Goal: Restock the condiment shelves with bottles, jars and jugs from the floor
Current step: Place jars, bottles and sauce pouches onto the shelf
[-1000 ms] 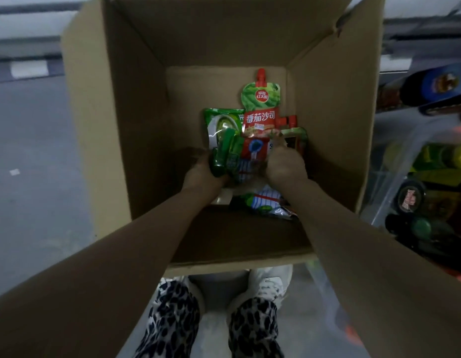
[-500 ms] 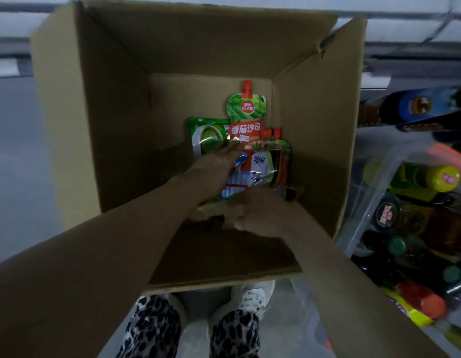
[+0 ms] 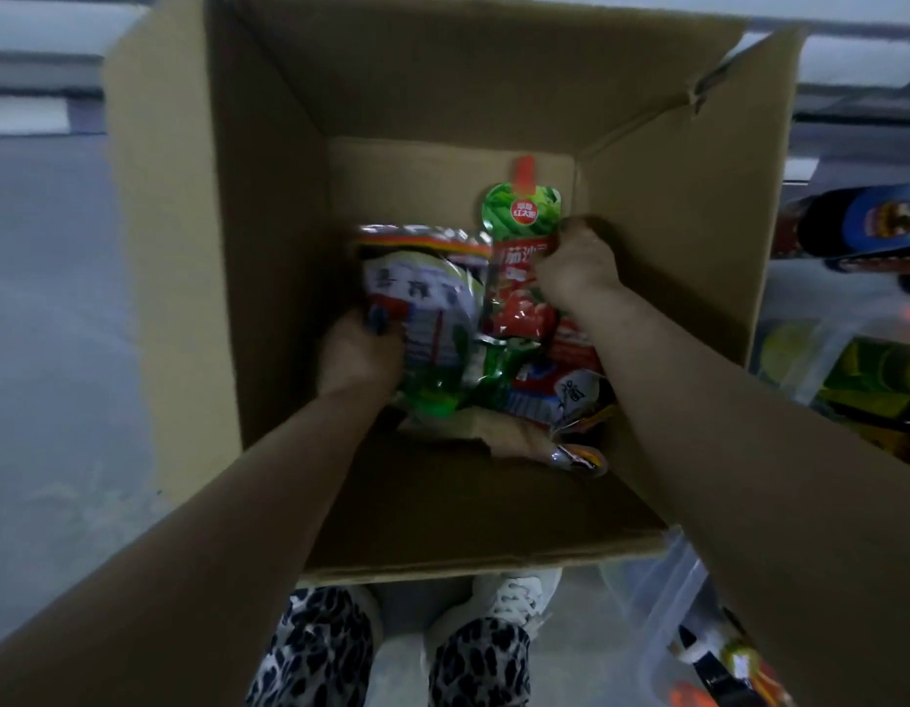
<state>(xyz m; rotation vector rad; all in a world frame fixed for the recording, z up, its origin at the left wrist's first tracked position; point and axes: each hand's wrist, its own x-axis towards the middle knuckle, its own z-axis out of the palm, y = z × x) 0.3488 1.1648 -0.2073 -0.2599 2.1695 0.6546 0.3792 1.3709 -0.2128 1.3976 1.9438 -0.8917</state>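
**STOCK CHECK: POUCHES IN HAND, NOTHING YET SHELVED**

Container: open cardboard box [image 3: 269, 206], flaps up, on the grey floor [image 3: 49, 308]. Stands just beyond a pair of white shoes [image 3: 519, 597].

Left hand [image 3: 358, 352]: sits low at the left of the box interior. Grips the lower left edge of a white, red and green foil pouch [image 3: 422, 293], fingers curled round it. Holds it upright, lifted off the box bottom.

Right hand [image 3: 577, 265]: sits at the far right of the interior. Closes round the right edge of a spouted tomato-sauce pouch [image 3: 519, 216], red cap pointing at the far wall. Fingertips hidden behind the pouch. Held just beside the foil pouch, apparently touching it.

Also in box: a few loose pouches [image 3: 549, 395], crumpled at the near right of the bottom, partly under the right forearm. Count not readable.

Outside box, right side:
- clear plastic bin [image 3: 672, 584], near, contents blurred
- yellow-green bottles [image 3: 794, 349], farther off, behind clear plastic
- dark bottle with a blue label [image 3: 871, 222], on its side at the far right, seemingly on a low shelf

Progress, as a judgement:
- Done: box opened and mostly emptied, with only a small heap at the bottom, and two pouches secured, one per hand.
- Left: lifting both clear of the box, carrying them right to the shelving, placing them, then the loose pouches and the bottles on the floor side.
- Shelf fill cannot be told, since only a sliver shows.
- Appears to be mid-task.
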